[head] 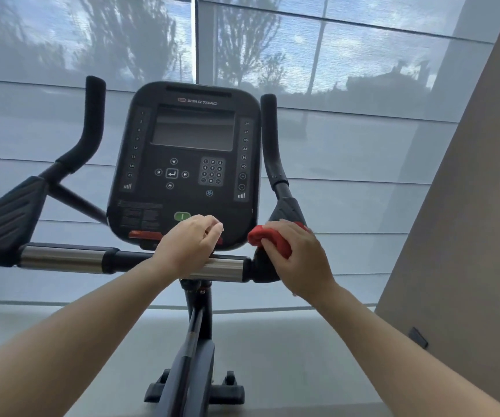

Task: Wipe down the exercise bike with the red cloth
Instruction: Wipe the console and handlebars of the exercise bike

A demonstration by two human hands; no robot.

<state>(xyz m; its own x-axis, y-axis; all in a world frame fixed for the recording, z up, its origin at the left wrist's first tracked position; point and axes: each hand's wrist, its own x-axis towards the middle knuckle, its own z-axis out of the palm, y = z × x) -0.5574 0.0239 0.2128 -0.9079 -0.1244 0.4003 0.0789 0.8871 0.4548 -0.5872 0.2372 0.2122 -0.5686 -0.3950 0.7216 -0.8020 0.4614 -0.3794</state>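
Wiping is under way on the bike's (198,338) right side. The right hand (298,255) grips the bunched cloth (268,239) and presses it on the black joint (260,270), just right of the console (185,164). The left hand (191,242) sits curled above the bar (62,258), holding nothing visible. Likely next move: run the cloth along 1 grip or the bar, with firm, even pressure.

- Light: cool, even daylight through the sheer blinds (333,145) ahead of me; fairly bright.
- Backlight: console (182,164) reads dark against them, with faint glare on its screen.
- Shadows: soft only; dim tree shapes show on the blinds.
- Blur: slight smear on my right hand (300,260) and the red cloth (272,240).
- Distortion: wide-angle bowing of the blind lines toward the edges.
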